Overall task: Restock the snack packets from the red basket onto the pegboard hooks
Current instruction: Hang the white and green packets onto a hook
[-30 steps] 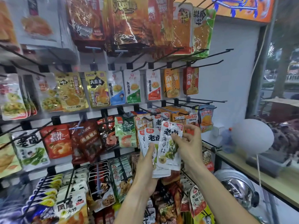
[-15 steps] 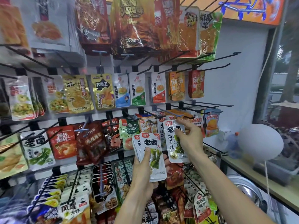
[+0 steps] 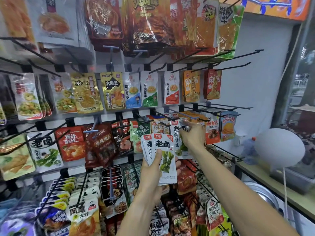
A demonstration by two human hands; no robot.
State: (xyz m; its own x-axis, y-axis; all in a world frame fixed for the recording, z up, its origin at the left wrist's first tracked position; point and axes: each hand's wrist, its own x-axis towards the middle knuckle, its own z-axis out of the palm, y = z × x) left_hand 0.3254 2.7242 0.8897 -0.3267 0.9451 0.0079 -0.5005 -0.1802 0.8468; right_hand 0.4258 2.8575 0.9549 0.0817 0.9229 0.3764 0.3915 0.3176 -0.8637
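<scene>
The left hand [image 3: 154, 165] has its grip closed around a small stack of white snack packets [image 3: 162, 155], thumb on the front, held up close to the pegboard so the next one is easy to take. The right hand [image 3: 191, 135] pinches the top of one white packet [image 3: 177, 138] and lifts it to a black hook [image 3: 163, 114] in the middle row, right of the green packet [image 3: 139, 133]. It holds the top edge because that is where the hanging hole is. I think the packet is not on the hook yet, but the hand hides that spot. The red basket is not in sight. A wooden counter [image 3: 289, 198] stands at the far right.
</scene>
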